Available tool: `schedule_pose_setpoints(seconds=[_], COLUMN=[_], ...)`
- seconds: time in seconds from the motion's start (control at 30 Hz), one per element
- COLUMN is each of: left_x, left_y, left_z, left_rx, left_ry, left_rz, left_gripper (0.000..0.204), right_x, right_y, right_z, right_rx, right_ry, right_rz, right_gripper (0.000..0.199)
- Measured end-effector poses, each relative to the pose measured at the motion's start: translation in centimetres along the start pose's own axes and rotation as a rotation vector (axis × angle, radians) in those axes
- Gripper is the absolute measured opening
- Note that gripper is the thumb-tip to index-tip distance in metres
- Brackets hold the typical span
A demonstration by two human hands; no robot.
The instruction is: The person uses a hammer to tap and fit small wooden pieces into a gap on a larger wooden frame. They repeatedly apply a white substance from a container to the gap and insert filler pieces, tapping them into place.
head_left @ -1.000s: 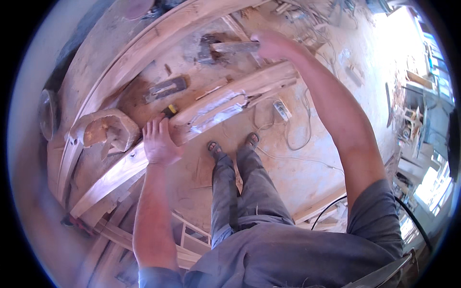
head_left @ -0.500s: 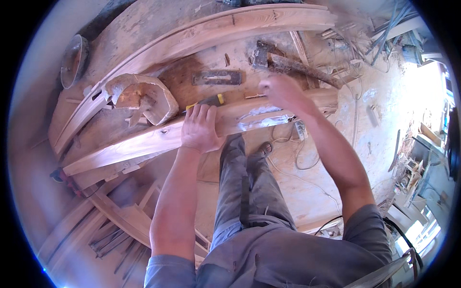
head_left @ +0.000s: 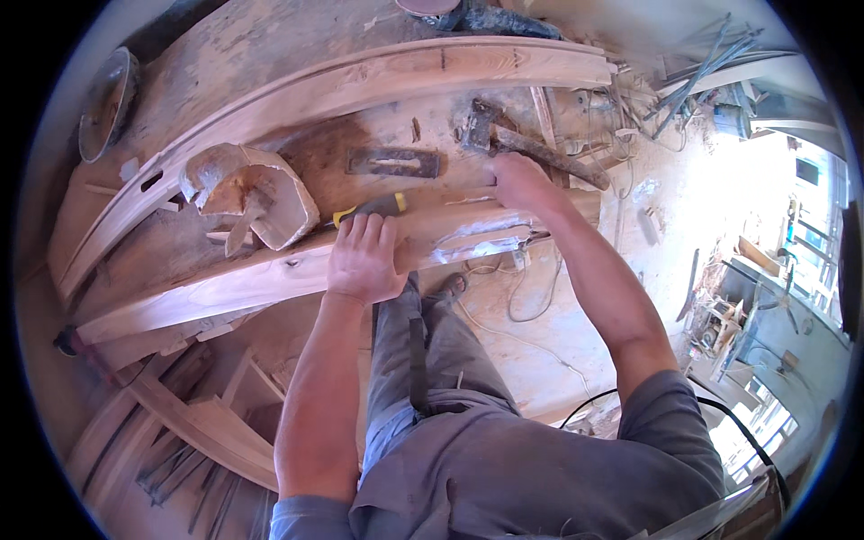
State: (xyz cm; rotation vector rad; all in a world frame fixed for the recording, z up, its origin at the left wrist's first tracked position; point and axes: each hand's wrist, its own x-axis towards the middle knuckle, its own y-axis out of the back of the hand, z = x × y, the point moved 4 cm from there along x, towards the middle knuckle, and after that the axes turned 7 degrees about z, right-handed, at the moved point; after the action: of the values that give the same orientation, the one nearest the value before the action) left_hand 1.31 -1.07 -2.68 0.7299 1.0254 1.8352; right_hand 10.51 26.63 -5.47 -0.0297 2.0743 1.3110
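Observation:
A long pale wooden beam lies across in front of me, with whitish patches on its right half. My left hand is closed over the beam, fingers on its top face. Just beyond those fingers lies a hand tool with a black and yellow handle; its working end is mostly hidden. Over the right part of the beam, my right hand is closed, and what its fingers hold, if anything, cannot be made out. A thin stick lies beside it on the wood. A hatchet rests just beyond that hand.
Farther off lies a curved wooden piece. Between it and the beam are a cut-open pale container and a dark flat metal block. A cable trails over the floor. A round basin stands far left.
The whole view has shifted, so the bench things appear lower and farther left. My left hand stays on the beam; the right hand, blurred before, is now sharper and still over the beam.

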Motion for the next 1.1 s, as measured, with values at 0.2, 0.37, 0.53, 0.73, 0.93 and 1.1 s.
schedule_pose_setpoints(seconds=[0.2,0.37,0.53,0.73,0.93,1.1], left_x=[0.1,0.2,0.1,0.2,0.2,0.2], left_y=[0.4,0.1,-0.2,-0.3,-0.3,-0.4], left_z=[0.2,0.2,0.5,1.1,1.3,1.4], left_rx=[-0.012,0.012,0.064,0.08,0.121,0.158], left_ry=[0.003,-0.003,-0.006,-0.039,-0.048,-0.063], left_rz=[0.025,0.031,0.03,0.077,0.069,0.058], left_gripper=[0.064,0.064,0.059,0.058,0.068,0.061], right_x=[0.2,-0.9,-0.2,0.1,-0.3,-5.4], right_y=[-0.6,-1.2,-1.2,-1.3,-0.4,1.4], right_z=[0.6,1.4,2.5,3.5,2.9,4.0], right_rx=[0.013,0.182,0.195,0.127,0.188,0.474], right_ry=[-0.002,0.051,0.073,0.112,0.21,-0.027], right_rz=[-0.09,0.022,-0.115,-0.158,-0.2,0.187], right_gripper=[0.016,0.014,0.017,0.022,0.025,0.027])
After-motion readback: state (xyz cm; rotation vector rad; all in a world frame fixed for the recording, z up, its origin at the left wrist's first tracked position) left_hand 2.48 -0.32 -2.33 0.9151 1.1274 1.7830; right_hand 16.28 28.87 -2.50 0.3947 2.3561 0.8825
